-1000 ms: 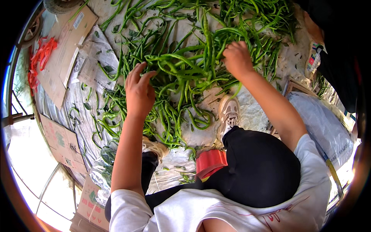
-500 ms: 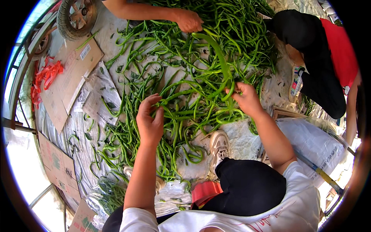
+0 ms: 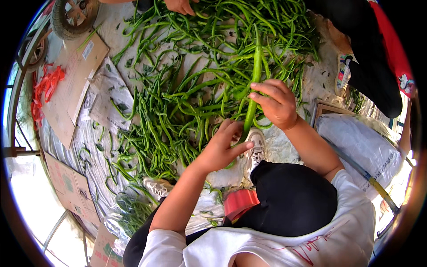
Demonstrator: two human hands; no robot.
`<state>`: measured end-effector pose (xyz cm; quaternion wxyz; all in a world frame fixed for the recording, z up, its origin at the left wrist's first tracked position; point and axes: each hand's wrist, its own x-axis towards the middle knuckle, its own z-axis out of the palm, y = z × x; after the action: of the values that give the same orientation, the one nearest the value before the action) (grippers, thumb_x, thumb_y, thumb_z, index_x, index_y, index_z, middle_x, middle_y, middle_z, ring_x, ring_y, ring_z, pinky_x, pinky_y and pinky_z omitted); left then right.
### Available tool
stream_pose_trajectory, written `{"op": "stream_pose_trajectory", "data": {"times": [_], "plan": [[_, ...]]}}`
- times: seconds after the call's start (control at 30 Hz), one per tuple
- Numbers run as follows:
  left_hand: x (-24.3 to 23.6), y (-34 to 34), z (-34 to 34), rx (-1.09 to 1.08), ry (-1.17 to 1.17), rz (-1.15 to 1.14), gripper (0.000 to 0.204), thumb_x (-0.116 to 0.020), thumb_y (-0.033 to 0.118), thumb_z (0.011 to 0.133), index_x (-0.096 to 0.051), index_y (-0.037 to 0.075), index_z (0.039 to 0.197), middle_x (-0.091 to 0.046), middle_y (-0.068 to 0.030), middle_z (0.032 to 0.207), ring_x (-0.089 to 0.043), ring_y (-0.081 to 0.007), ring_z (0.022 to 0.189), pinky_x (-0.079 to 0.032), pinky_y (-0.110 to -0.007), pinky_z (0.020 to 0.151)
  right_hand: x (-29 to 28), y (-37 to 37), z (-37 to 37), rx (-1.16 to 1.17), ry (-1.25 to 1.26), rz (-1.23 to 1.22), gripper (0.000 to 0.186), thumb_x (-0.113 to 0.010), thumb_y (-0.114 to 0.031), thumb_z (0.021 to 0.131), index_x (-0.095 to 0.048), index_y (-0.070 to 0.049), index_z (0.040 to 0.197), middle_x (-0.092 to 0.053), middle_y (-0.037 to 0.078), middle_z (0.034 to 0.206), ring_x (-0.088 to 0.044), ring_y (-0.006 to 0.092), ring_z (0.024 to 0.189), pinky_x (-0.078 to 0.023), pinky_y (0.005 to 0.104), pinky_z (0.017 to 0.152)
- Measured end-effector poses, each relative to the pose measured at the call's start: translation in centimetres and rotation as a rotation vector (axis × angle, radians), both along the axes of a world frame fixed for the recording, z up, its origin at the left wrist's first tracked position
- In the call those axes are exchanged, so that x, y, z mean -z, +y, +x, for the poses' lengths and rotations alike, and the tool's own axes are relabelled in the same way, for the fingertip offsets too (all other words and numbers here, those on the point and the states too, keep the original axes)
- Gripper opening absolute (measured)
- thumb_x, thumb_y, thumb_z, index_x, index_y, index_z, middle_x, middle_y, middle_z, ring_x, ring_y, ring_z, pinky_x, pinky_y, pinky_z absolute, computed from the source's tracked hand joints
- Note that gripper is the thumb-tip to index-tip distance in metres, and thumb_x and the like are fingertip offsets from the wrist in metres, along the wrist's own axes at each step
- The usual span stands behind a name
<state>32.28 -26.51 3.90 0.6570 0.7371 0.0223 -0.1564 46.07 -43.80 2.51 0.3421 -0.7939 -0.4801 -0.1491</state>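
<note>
A long green chili pepper [image 3: 257, 66] stands out in front of me, its thin tip toward the pile and its thicker end toward my knees. My right hand [image 3: 281, 104] pinches it around the middle between thumb and fingers. At its lower end my left hand [image 3: 224, 147] curls its fingers and thumb round the pepper; exactly where they touch is partly hidden. Beneath and beyond both hands spreads a loose heap of long green chili peppers [image 3: 164, 115] on a pale plastic sheet. Another person's hand [image 3: 180, 6] reaches over the heap at the top.
Flattened cardboard [image 3: 71, 80], red plastic strips [image 3: 48, 86] and a wheel [image 3: 73, 20] lie at the left. A bag of green peppers [image 3: 133, 212] sits lower left. On the right are a person in dark trousers [image 3: 376, 84] and a plastic-wrapped bundle [image 3: 356, 149].
My left hand has moved right and nearer me, to the pepper's lower end. My right hand has shifted slightly nearer and holds the pepper straighter. The other person's hand has moved up and left.
</note>
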Motion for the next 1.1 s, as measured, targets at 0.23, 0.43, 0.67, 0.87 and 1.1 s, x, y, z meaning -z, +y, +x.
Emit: {"op": "stream_pose_trajectory", "data": {"times": [0.23, 0.43, 0.67, 0.87, 1.1], "plan": [[4.1, -4.6, -1.6, -0.154, 0.096, 0.188, 0.019, -0.053, 0.016, 0.092, -0.04, 0.003, 0.093, -0.056, -0.0261, 0.073, -0.054, -0.0476, 0.073, -0.041, -0.052, 0.061, 1.9, 1.0, -2.7, 0.3, 1.383, 0.754, 0.024, -0.056, -0.009, 0.089, -0.053, -0.005, 0.113, -0.053, 0.009, 0.107, -0.056, 0.0182, 0.089, -0.051, 0.0304, 0.07], [9.9, 0.1, 3.8, -0.258, -0.098, 0.547, 0.016, -0.055, 0.018, 0.087, -0.061, 0.005, 0.095, -0.061, -0.0191, 0.087, -0.061, -0.0355, 0.087, -0.05, -0.043, 0.068, 2.6, -2.0, -2.8, 0.341, 1.793, 0.444, 0.018, -0.06, -0.022, 0.092, -0.056, -0.006, 0.098, -0.049, -0.002, 0.066, -0.038, 0.0043, 0.046, -0.03, 0.0186, 0.042], [15.2, 8.7, 6.2, 0.072, 0.252, 1.328, 0.014, -0.055, 0.015, 0.085, -0.064, 0.009, 0.093, -0.067, -0.0096, 0.092, -0.066, -0.0278, 0.085, -0.054, -0.038, 0.067, 3.5, -1.4, -2.0, 0.432, 1.839, 0.479, 0.015, -0.065, -0.019, 0.088, -0.059, -0.006, 0.093, -0.049, -0.002, 0.068, -0.04, 0.0019, 0.052, -0.027, 0.0173, 0.04], [4.3, 11.3, 2.2, -0.311, -0.021, 1.309, 0.019, -0.065, 0.03, 0.081, -0.063, 0.014, 0.092, -0.065, -0.0049, 0.084, -0.063, -0.0293, 0.072, -0.048, -0.041, 0.056, 3.1, -1.3, -2.2, 0.348, 1.861, 0.46, 0.02, -0.064, -0.02, 0.089, -0.06, -0.004, 0.099, -0.052, -0.001, 0.07, -0.042, 0.0025, 0.052, -0.028, 0.0172, 0.04], [0.5, 4.3, 0.0, -0.412, -0.173, 0.977, 0.028, -0.069, 0.02, 0.079, -0.062, 0.005, 0.101, -0.062, -0.0103, 0.083, -0.063, -0.029, 0.068, -0.051, -0.039, 0.058, 1.7, 3.0, -3.0, 0.123, 1.784, 0.366, 0.045, -0.066, -0.032, 0.087, -0.058, -0.001, 0.118, -0.061, 0.003, 0.079, -0.048, 0.0046, 0.055, -0.031, 0.0176, 0.044]]}}
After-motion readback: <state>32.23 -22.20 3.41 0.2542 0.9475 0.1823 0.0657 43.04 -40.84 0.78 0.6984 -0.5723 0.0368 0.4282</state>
